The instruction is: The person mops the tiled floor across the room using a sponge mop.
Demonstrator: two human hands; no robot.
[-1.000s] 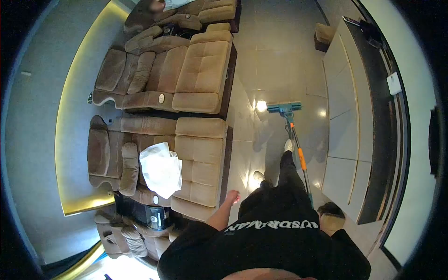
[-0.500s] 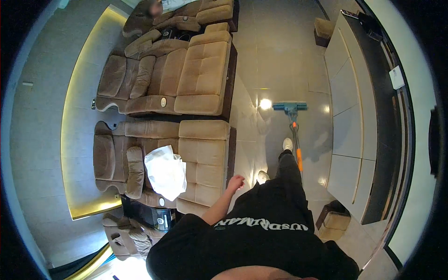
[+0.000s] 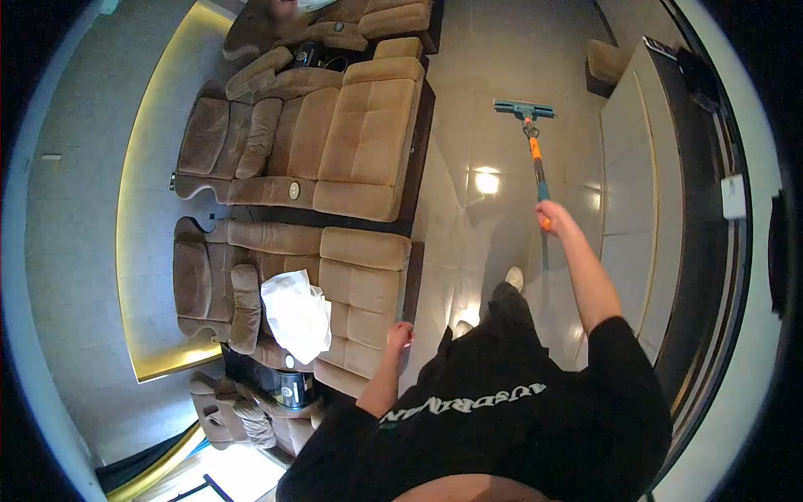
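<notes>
My right hand (image 3: 552, 216) is wrapped round the orange and dark handle of a mop (image 3: 536, 159), held out ahead of me. The mop's wide teal head (image 3: 524, 109) is at the far end, over the glossy tiled floor (image 3: 468, 134); whether it touches the tiles I cannot tell. My left hand (image 3: 401, 335) hangs low at my side with fingers curled in, nothing visible in them. It is beside the edge of the nearest brown recliner's footrest (image 3: 360, 314). Below, my light shoes are on the floor.
Brown padded recliners (image 3: 368, 142) line the left side. White cloth (image 3: 297, 316) lies on the nearest one, and a dark side table (image 3: 251, 376) stands close by. Along the right runs a low grey cabinet (image 3: 627, 176), with a small brown stool (image 3: 604, 65) beyond it.
My right arm has come into view, with the hand round the mop handle. The mop head has moved farther ahead. My left hand has shifted slightly left and down.
</notes>
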